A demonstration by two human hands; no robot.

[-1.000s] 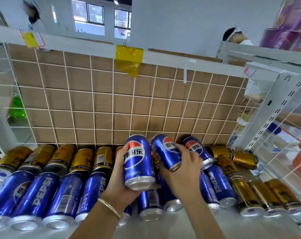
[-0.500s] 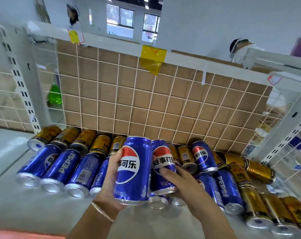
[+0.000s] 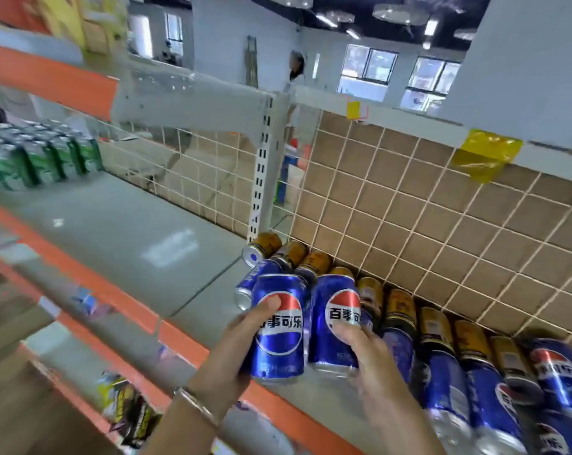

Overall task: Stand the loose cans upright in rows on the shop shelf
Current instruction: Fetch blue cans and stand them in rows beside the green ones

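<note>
My left hand (image 3: 235,349) grips a blue Pepsi can (image 3: 278,343) held upright above the front edge of the grey shelf (image 3: 166,244). Beside it, my right hand (image 3: 370,353) grips a second blue Pepsi can (image 3: 335,323), also upright. Behind and to the right, several blue cans (image 3: 442,382) and gold cans (image 3: 399,307) lie on their sides in rows against the brown tiled back panel (image 3: 425,208).
The left half of the shelf is bare grey board behind an orange front rail (image 3: 114,293). A perforated white upright (image 3: 261,178) stands at the back. Green cans (image 3: 38,159) fill the far left. Packets (image 3: 127,408) sit on the shelf below.
The view has swung left, so the lying cans sit further right in frame. Both held cans have moved toward the bare left part of the shelf and stand more upright.
</note>
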